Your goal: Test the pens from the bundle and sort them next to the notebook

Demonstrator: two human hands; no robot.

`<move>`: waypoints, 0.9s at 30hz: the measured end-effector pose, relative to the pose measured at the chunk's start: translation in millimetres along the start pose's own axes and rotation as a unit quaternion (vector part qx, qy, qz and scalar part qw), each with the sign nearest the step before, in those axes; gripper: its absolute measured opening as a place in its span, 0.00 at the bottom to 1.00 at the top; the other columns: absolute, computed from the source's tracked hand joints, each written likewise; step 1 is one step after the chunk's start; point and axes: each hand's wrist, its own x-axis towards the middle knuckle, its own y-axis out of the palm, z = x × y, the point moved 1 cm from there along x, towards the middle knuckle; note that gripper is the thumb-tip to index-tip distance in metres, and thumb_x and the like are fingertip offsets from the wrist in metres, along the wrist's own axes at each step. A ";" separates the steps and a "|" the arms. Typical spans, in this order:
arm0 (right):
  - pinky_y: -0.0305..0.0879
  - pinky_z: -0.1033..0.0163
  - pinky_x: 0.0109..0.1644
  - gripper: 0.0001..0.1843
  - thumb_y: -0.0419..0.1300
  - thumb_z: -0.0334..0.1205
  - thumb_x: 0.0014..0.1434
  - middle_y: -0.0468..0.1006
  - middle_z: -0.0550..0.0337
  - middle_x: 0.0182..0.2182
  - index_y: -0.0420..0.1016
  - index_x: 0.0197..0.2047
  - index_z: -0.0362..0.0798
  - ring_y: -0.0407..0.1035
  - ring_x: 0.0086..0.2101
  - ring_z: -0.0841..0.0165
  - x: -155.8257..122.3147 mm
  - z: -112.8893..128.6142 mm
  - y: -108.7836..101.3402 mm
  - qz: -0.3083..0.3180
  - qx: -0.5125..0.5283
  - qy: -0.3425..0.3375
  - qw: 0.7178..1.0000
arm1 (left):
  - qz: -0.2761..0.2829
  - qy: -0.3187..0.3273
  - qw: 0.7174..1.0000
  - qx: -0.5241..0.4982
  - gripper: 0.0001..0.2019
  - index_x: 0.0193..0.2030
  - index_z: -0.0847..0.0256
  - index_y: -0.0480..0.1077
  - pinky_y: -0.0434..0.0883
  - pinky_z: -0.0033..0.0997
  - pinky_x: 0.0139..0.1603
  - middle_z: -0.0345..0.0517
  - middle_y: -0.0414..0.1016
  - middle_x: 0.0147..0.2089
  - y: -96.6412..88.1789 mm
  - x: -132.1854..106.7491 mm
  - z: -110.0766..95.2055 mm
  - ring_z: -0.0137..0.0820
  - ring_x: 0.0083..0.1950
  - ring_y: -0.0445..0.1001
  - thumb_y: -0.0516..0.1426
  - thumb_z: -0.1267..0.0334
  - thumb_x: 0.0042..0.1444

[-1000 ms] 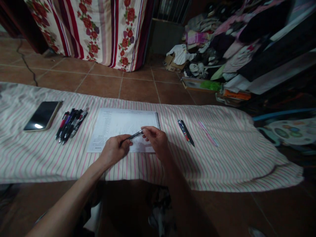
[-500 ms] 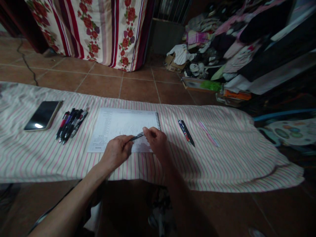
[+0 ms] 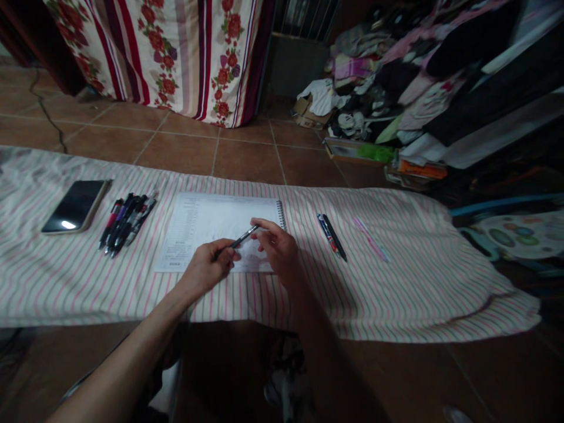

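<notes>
A dark pen [image 3: 242,237] slants up to the right above the spiral notebook [image 3: 220,214]. My left hand [image 3: 211,261] is closed around its lower end. At the upper end, my right hand [image 3: 278,245] has its fingertips against the pen's tip, the fingers bent; how firmly they press is hard to see. The notebook lies flat, with its wire binding on the right and small print down its left side. Both hands are over the notebook's near part.
Left of the notebook lie a bundle of several pens [image 3: 126,226] and a phone [image 3: 76,205]. To the right are two dark pens [image 3: 333,237] and a pink-and-white pen [image 3: 372,239]. A striped cloth [image 3: 273,299] covers the low table. Clothes [image 3: 356,64] are heaped beyond.
My left thumb and fingers have shifted on the pen, which now tilts more steeply and shows more of its length. My right fingers have changed from a pinch to a looser bend at its upper end.
</notes>
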 end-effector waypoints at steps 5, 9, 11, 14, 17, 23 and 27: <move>0.66 0.67 0.28 0.13 0.57 0.44 0.52 0.77 0.59 0.29 0.74 0.40 0.48 0.71 0.28 0.69 -0.6 -1.7 -0.3 -0.022 -0.012 0.013 1.000 | 0.004 0.022 0.999 0.033 0.14 0.40 0.64 0.71 0.60 0.24 0.22 0.44 0.72 0.27 -3.2 0.9 8.1 0.23 0.21 0.62 0.52 0.57 0.54; 0.64 0.66 0.28 0.14 0.59 0.48 0.51 0.75 0.60 0.25 0.74 0.35 0.47 0.69 0.26 0.70 -0.2 -3.8 -1.9 -0.032 -0.048 0.015 0.998 | -0.012 0.053 0.995 0.078 0.14 0.41 0.63 0.72 0.60 0.24 0.22 0.44 0.73 0.28 -4.4 0.0 10.5 0.24 0.22 0.63 0.52 0.58 0.55; 0.63 0.66 0.28 0.15 0.59 0.51 0.50 0.74 0.60 0.23 0.72 0.31 0.47 0.68 0.25 0.70 -0.4 -4.0 -2.9 -0.039 -0.071 0.015 0.997 | -0.021 0.058 0.993 0.097 0.13 0.41 0.63 0.73 0.61 0.25 0.22 0.44 0.73 0.28 -3.9 -1.5 8.5 0.25 0.22 0.64 0.52 0.59 0.54; 0.60 0.67 0.26 0.18 0.57 0.55 0.51 0.70 0.63 0.19 0.69 0.26 0.47 0.64 0.22 0.72 -0.9 -2.8 -3.7 -0.040 -0.107 0.012 0.993 | -0.017 0.054 0.993 0.105 0.14 0.42 0.62 0.73 0.61 0.25 0.23 0.44 0.74 0.28 -2.1 -3.7 4.1 0.25 0.23 0.64 0.52 0.59 0.53; 0.60 0.67 0.26 0.19 0.56 0.56 0.52 0.69 0.63 0.19 0.69 0.26 0.47 0.64 0.22 0.72 -1.2 -1.1 -2.9 -0.036 -0.108 0.012 0.993 | -0.002 0.056 0.994 0.095 0.14 0.41 0.63 0.73 0.61 0.25 0.23 0.45 0.73 0.29 -1.0 -4.2 1.5 0.25 0.23 0.64 0.52 0.59 0.54; 0.65 0.68 0.26 0.20 0.56 0.52 0.53 0.76 0.57 0.30 0.71 0.42 0.46 0.70 0.27 0.70 -1.2 0.8 0.2 -0.033 -0.009 0.021 0.999 | 0.012 0.043 0.997 0.068 0.15 0.42 0.64 0.71 0.61 0.25 0.23 0.42 0.70 0.26 -2.0 -0.5 7.2 0.24 0.22 0.62 0.51 0.57 0.56; 0.66 0.68 0.27 0.16 0.57 0.48 0.53 0.76 0.58 0.29 0.73 0.41 0.47 0.71 0.27 0.70 -1.2 0.2 -0.4 -0.034 -0.015 0.009 0.999 | 0.016 0.035 0.998 0.053 0.15 0.42 0.64 0.70 0.59 0.25 0.21 0.41 0.69 0.25 -2.0 0.5 9.9 0.23 0.20 0.61 0.50 0.56 0.57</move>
